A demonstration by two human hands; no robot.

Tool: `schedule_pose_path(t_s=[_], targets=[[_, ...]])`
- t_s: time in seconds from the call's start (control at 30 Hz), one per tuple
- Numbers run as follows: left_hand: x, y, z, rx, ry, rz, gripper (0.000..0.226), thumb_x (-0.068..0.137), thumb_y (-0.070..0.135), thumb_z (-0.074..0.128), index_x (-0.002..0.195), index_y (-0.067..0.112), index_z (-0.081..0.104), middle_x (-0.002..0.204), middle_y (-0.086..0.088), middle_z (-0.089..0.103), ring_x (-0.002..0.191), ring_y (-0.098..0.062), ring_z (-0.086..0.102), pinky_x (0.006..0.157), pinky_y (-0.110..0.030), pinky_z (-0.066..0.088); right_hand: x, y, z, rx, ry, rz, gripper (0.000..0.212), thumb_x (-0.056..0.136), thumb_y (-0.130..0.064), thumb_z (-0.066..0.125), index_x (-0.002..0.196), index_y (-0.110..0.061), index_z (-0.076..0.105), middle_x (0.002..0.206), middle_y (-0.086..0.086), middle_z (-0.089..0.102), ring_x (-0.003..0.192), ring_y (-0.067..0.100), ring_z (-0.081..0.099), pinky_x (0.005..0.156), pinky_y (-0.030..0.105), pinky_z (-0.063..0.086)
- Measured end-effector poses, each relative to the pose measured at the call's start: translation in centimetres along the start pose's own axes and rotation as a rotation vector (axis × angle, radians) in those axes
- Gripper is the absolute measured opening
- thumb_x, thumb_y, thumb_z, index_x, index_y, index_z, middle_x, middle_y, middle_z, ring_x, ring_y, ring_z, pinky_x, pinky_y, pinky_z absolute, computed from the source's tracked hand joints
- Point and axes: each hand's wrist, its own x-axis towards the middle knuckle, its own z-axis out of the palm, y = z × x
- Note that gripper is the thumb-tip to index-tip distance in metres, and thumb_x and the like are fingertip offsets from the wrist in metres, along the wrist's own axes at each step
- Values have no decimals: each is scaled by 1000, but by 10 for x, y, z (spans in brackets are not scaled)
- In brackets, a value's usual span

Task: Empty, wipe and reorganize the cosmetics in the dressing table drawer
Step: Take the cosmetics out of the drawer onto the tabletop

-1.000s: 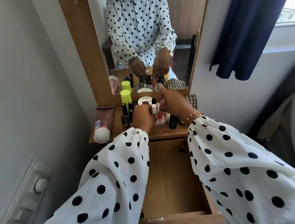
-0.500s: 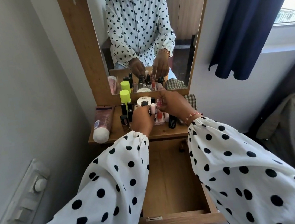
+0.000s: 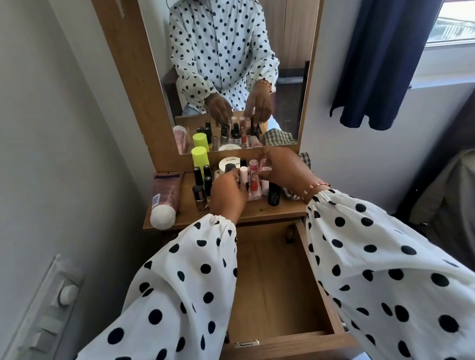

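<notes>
Both hands among the cosmetics on the surface; drawer open below.

Left hand curled round a small bottle; right hand pinched a pale pink tube. Cosmetics stood clustered on the surface before the mirror. Drawer stood pulled out, one small item in its far right corner.

Hidden and cut off around the dressing table

The left hand covers the bottles beneath it, so its grip cannot be told. The polka-dot sleeves hide the drawer's near corners. A small dark item at the drawer's far right is too small to identify.
</notes>
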Motion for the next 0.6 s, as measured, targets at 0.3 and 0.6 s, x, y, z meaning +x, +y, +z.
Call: schedule_pose_path(t_s=[0.3,0.6], targets=[[-5,-6,-5,-34,19,-13,35,90,7,53,124,7,56,120,-14,63,109,-29,59,91,-36,48,-10,-7,-7,-34,23,-26,50,76,-16,72,121,-10,50,103,5,66,90,21,62,65,21,44],[-36,-12,-13,-206,61,6,26,90,15,54,114,12,63,113,-5,66,96,-15,61,67,-14,40,-67,-32,-9,-70,240,-203,30,84,-16,62,113,-10,57,114,9,62,105,25,53,86,33,45]])
